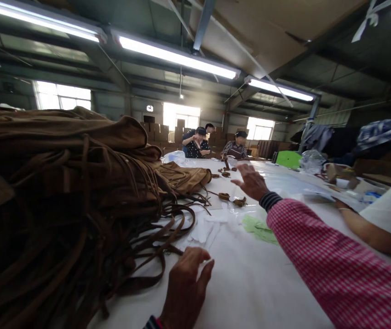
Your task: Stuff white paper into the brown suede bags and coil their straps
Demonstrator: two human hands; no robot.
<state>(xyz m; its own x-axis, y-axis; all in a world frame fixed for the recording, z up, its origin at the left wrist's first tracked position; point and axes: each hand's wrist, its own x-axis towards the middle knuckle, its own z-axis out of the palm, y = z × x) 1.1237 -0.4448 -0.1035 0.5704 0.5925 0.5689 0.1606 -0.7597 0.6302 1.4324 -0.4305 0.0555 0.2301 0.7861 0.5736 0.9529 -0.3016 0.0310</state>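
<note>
My left hand point(186, 284) is low in the view, above the white table point(240, 269). Its fingers are loosely curved and the thumb stands apart, with nothing between them. Beside it on the left rises a tall pile of brown cloth goods point(113, 132) with long dark straps point(154, 276) trailing onto the table. Farther out, my right hand point(251, 182) reaches over the table with fingers stretched and thumb apart, holding nothing. Just left of it lie small rolled brown pieces point(239, 201). A thin green sheet point(259, 228) lies below my right wrist.
Clear plastic sheeting point(287, 183) covers part of the table. At the right edge, a co-worker's forearm point(363, 228) rests near it. Several people sit at the far end. A green box point(287, 159) and crumpled clear plastic point(312, 161) stand at the back right.
</note>
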